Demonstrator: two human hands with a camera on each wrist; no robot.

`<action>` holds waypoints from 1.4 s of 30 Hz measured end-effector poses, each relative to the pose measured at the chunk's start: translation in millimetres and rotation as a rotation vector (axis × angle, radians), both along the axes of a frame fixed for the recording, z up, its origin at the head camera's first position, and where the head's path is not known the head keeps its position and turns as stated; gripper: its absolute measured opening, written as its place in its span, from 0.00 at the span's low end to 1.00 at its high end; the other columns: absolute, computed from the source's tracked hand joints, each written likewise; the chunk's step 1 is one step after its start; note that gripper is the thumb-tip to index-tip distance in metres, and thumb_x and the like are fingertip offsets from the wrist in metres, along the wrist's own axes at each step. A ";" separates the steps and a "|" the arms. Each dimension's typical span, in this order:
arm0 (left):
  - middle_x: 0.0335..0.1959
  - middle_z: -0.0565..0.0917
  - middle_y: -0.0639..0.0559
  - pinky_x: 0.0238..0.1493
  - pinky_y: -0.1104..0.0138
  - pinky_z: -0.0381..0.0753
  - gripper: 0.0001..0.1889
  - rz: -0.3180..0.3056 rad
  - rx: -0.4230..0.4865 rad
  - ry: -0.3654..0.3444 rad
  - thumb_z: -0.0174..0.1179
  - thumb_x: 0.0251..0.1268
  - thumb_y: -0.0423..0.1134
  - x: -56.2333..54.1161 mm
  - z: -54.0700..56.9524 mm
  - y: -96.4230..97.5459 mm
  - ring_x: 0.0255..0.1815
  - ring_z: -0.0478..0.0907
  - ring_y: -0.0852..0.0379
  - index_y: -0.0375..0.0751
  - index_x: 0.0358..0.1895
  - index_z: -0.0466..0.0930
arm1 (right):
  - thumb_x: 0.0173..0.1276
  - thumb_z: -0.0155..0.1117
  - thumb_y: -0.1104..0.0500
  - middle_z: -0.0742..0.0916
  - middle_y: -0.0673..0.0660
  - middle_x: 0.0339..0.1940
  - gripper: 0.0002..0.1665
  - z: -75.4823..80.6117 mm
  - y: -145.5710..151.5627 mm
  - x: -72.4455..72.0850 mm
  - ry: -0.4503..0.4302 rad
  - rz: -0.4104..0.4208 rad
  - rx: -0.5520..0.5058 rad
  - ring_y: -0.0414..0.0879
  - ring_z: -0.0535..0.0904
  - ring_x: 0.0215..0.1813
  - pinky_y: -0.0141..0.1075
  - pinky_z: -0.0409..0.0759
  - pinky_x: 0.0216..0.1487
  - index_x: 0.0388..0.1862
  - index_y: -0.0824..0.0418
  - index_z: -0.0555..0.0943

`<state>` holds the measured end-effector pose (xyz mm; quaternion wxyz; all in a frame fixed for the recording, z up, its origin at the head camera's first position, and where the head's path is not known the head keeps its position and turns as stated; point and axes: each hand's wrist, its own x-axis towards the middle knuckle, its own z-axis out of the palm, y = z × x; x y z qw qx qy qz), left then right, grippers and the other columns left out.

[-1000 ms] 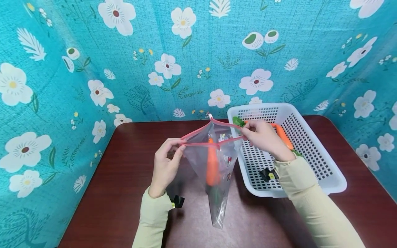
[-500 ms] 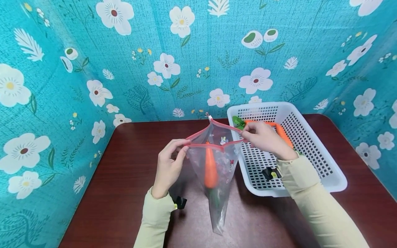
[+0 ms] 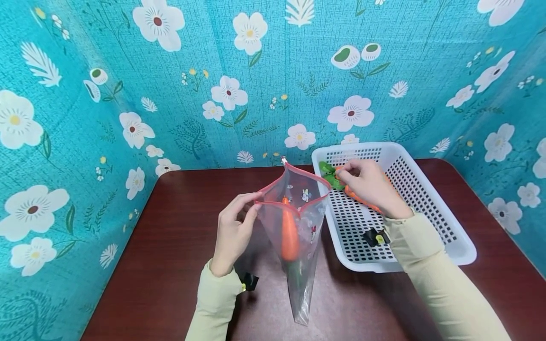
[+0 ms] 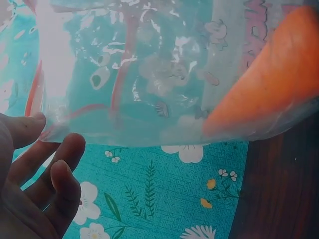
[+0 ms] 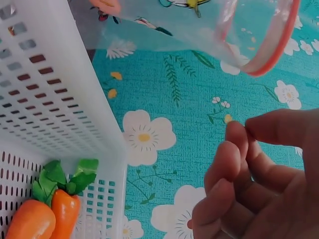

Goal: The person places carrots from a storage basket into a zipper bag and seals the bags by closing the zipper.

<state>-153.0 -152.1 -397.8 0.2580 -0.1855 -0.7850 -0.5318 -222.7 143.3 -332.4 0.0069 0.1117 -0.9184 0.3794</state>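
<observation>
My left hand (image 3: 232,232) pinches the left side of the pink-edged mouth of a clear zip bag (image 3: 315,222), whose lower end hangs down toward me. Inside stands a carrot (image 3: 290,237), tip up and green leaves down; the left wrist view shows its orange body (image 4: 269,74) through the plastic. My right hand (image 3: 371,184) is off the bag, over a white basket (image 3: 339,248). Its fingers are loosely curled with nothing between them. Below it in the basket lie carrots (image 3: 362,201) with green tops, seen in the right wrist view as two orange ends (image 5: 65,214).
The basket stands on the right of a dark red-brown table (image 3: 170,237), close beside the bag. A turquoise flowered cloth (image 3: 264,94) hangs behind and at both sides. A small black wrist-camera piece (image 3: 373,237) shows under the right sleeve.
My right hand has let go of the bag's rim and moved right, over the basket. The bag's right side has drawn in a little. The left hand keeps its hold, having shifted slightly right.
</observation>
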 end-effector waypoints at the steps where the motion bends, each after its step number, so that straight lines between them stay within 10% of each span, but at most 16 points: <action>1: 0.44 0.84 0.51 0.25 0.71 0.77 0.16 0.003 -0.001 0.000 0.62 0.63 0.30 0.1 0.2 0.3 0.26 0.77 0.57 0.46 0.54 0.82 | 0.74 0.52 0.52 0.84 0.58 0.32 0.16 1.1 0.5 0.2 0.012 -0.001 -0.002 0.47 0.74 0.29 0.36 0.71 0.33 0.38 0.61 0.81; 23: 0.40 0.85 0.52 0.25 0.65 0.79 0.15 0.024 0.012 -0.009 0.62 0.64 0.33 1.1 -0.2 5.6 0.25 0.76 0.53 0.48 0.53 0.82 | 0.68 0.55 0.62 0.81 0.66 0.47 0.13 -8.8 18.6 -17.2 0.124 -0.016 0.134 0.57 0.74 0.45 0.49 0.73 0.44 0.48 0.69 0.78; 42: 0.39 0.85 0.50 0.25 0.68 0.79 0.15 0.018 0.017 -0.003 0.63 0.63 0.32 2.2 0.8 6.0 0.25 0.77 0.50 0.47 0.52 0.82 | 0.67 0.59 0.57 0.73 0.73 0.63 0.32 -49.2 32.8 -52.3 -0.202 0.005 0.312 0.65 0.71 0.59 0.61 0.70 0.60 0.65 0.72 0.66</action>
